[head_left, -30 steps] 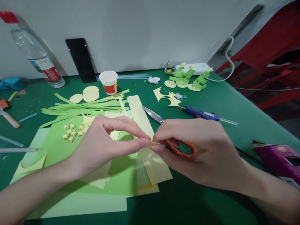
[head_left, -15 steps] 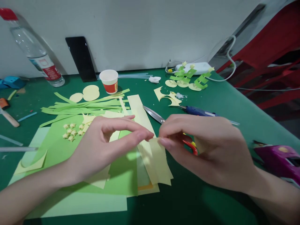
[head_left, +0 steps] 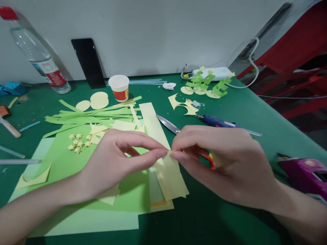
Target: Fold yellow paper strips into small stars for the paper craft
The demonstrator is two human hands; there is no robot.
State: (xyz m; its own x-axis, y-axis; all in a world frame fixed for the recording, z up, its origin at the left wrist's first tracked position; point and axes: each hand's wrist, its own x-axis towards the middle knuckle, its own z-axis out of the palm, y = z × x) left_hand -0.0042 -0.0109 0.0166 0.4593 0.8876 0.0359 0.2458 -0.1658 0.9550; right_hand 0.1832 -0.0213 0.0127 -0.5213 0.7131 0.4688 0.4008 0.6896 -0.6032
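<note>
My left hand and my right hand meet fingertip to fingertip over the sheets. Between them is pinched a tiny piece of pale yellow paper, mostly hidden by the fingers; its shape is unclear. Below lie pale yellow paper strips and a green sheet. Scissors with red and yellow handles rest partly behind my right hand. Left of my left hand sit several small folded paper stars. Green paper strips spread out beyond them.
Toward the back stand a paper cup, a phone and a water bottle. Green paper plants on round bases sit by a white power strip. A blue glue gun and a purple tool lie right.
My left fingers have come closer together and slid slightly right, closing on the small paper. The fingertips of both hands are now nearly touching.
</note>
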